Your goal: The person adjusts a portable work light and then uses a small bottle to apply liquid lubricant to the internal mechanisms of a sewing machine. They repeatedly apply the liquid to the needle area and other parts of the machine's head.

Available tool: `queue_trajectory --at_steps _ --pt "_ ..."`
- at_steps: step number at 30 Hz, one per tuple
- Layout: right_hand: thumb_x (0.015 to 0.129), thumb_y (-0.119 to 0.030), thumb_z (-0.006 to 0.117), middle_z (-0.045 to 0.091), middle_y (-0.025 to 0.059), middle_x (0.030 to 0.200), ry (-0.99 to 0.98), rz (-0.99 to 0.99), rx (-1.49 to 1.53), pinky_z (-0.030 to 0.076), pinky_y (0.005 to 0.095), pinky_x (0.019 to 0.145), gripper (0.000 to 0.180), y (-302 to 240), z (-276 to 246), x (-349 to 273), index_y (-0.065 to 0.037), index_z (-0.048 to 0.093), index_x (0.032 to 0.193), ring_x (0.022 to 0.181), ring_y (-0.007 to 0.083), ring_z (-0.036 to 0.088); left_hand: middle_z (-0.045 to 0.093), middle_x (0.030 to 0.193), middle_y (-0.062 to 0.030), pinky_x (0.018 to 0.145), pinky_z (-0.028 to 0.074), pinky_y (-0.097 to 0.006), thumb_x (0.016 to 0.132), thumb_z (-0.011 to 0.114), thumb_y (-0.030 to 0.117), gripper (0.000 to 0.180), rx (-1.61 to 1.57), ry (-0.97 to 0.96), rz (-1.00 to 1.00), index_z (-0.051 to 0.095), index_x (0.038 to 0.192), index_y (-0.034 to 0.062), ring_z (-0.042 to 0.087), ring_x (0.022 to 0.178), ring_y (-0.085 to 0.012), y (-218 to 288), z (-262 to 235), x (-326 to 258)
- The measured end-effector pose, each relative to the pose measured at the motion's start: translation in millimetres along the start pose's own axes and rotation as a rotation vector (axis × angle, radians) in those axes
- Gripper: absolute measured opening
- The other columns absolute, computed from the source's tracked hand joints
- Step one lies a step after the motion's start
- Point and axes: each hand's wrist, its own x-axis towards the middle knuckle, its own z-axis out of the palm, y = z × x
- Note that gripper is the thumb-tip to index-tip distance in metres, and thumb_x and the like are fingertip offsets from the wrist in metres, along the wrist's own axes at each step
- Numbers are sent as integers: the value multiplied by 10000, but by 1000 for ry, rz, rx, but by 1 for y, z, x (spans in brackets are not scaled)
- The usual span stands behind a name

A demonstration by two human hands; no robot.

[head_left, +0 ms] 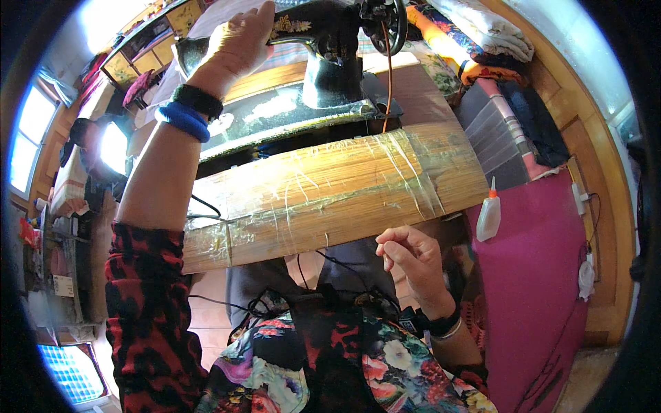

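A black sewing machine (335,76) with gold ornament stands at the back of a wooden table (358,186). My left hand (241,43) lies over the left end of the machine's arm, its fingers bent round it; their tips are partly hidden. My right hand (413,265) is raised just in front of the table's near edge, above my lap. Its fingers are curled in with the thumb against them; anything between them is too small to make out. The handwheel (387,24) is at the machine's right end, with a brown cord (387,76) hanging beside it.
A white squeeze bottle with an orange cap (489,213) rests on a magenta cloth (530,261) at the right. Folded bedding (475,41) is piled at the back right. Clear tape strips and scuffs mark the tabletop. Black cables (303,272) run across my lap.
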Motion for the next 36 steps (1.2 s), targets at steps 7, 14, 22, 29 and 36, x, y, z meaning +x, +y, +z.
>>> queue_trajectory --at_steps 7,14,22,29,36 --pt "987 -85 651 690 45 892 -121 -65 49 493 216 681 94 -5 -5 -15 -8 700 1010 744 79 616 649 1078 -184 866 527 -511 696 892 135 696 6 486 196 475 1247 51 659 1023 -410 16 3 -18" --pt "903 -122 727 702 83 904 -385 -194 -11 499 288 743 123 -21 -9 -41 -5 710 935 813 155 653 660 1027 -142 825 564 -453 682 896 139 683 49 507 184 488 1225 72 676 989 -362 26 -4 -35" --pt "930 -135 693 701 71 896 -340 -95 39 494 269 722 136 -10 -12 -46 -4 718 955 785 140 648 678 1052 -112 837 573 -432 710 895 207 645 134 507 124 503 1209 87 688 1010 -307 41 -9 -51" --pt "948 -102 682 704 44 912 -302 -25 -17 502 232 731 110 3 -13 -52 -2 713 985 810 103 651 670 1095 -111 861 569 -424 743 887 246 646 156 479 120 502 1239 93 679 1040 -301 44 -10 -54" --pt "1008 -117 598 678 106 1205 -36 76 -10 547 281 804 330 47 -27 -42 -6 625 1317 953 175 710 598 1228 -150 968 505 -523 799 847 240 716 171 436 179 453 1371 67 608 1156 -341 40 -9 -61"
